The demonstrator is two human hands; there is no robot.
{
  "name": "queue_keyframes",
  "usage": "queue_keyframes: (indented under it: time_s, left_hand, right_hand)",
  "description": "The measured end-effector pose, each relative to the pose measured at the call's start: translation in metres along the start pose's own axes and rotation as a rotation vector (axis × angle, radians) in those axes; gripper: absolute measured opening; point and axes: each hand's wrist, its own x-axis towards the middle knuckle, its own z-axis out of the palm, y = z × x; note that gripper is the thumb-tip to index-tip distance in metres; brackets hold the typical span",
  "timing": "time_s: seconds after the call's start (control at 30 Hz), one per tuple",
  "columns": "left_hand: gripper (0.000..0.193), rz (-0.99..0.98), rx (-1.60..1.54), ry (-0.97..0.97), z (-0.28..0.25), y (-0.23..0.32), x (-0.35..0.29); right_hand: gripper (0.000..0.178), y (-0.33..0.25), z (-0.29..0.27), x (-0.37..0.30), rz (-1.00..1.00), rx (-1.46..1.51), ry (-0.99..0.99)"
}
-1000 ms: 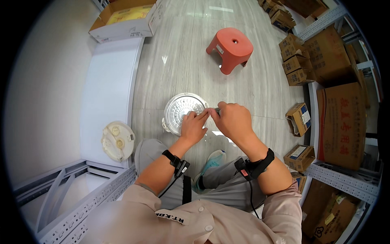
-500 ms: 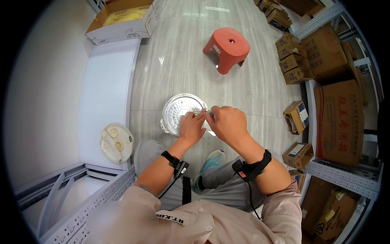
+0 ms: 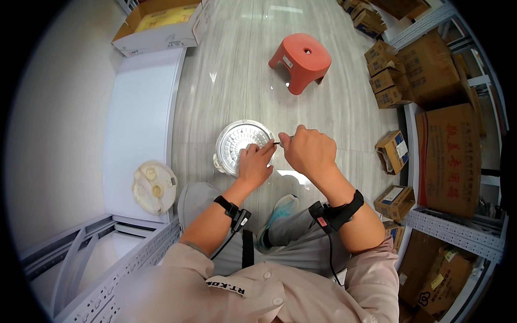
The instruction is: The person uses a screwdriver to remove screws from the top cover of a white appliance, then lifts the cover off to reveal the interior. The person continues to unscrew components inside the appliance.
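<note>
A round lid (image 3: 235, 141) with a silvery, dimpled inner plate and a white rim, like a rice cooker's, is in front of me above the floor. My left hand (image 3: 255, 164) lies over its right part, fingers stretched towards the rim and thumb apart. To the right, my right hand (image 3: 311, 152) is closed around a screwdriver (image 3: 279, 142). Its dark shaft points left, to the rim beside my left fingertips; most of the handle is hidden in my fist. What the tip touches is too small to tell.
A white plastic cover (image 3: 154, 187) lies on the white shelf (image 3: 141, 107) at left, below an open carton (image 3: 157, 40). A red stool (image 3: 301, 56) stands ahead on the floor. Small cardboard boxes (image 3: 396, 203) and shelves with larger cartons (image 3: 449, 159) line the right side.
My right hand has shifted slightly right and up, away from my left fingers, and the screwdriver's shaft now shows between them. The left hand stays on the lid.
</note>
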Motion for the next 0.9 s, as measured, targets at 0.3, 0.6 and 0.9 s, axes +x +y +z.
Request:
queue_keyframes:
  time_s: [0.3, 0.6, 0.9]
  left_hand:
    - [0.067, -0.013, -0.022, 0.018, 0.005, -0.003, 0.002]
    - [0.067, -0.036, -0.030, -0.003, 0.003, -0.001, 0.002]
    - [0.065, 0.019, -0.031, 0.046, 0.008, -0.007, -0.001]
  right_hand:
    - [0.031, 0.005, -0.004, -0.003, 0.029, 0.007, -0.112]
    - [0.023, 0.003, -0.008, -0.004, -0.026, 0.030, -0.134]
    - [0.019, 0.005, 0.000, -0.001, -0.171, 0.019, 0.001]
